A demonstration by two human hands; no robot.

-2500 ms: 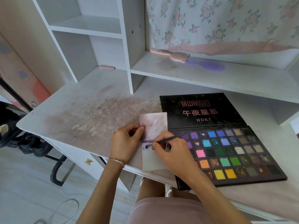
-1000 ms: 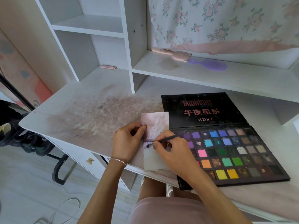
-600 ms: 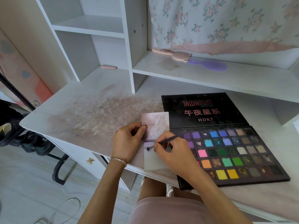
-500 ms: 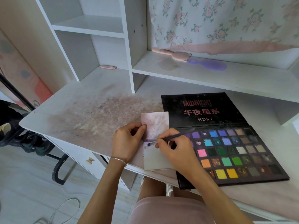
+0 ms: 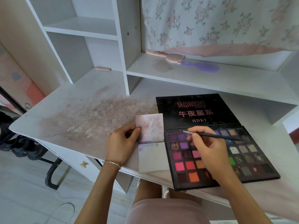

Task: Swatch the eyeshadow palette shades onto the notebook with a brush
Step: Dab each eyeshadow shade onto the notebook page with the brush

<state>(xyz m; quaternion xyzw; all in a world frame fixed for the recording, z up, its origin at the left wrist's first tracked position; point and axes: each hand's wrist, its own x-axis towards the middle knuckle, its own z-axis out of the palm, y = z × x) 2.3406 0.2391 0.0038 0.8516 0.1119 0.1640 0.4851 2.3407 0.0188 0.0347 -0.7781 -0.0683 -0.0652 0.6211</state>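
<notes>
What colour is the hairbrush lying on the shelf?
Purple hairbrush, beside a pink one; clearest in the head view.

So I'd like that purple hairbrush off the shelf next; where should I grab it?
By the handle. The purple hairbrush lies flat on the shelf, its slim handle pointing left and its broad head right. Come from above and front, pinching across the handle; the pink brush crowds its tip.

A home bedroom — white shelved desk (image 5: 80, 101), floral curtain (image 5: 218, 21), hairbrushes (image 5: 200, 66).
</notes>
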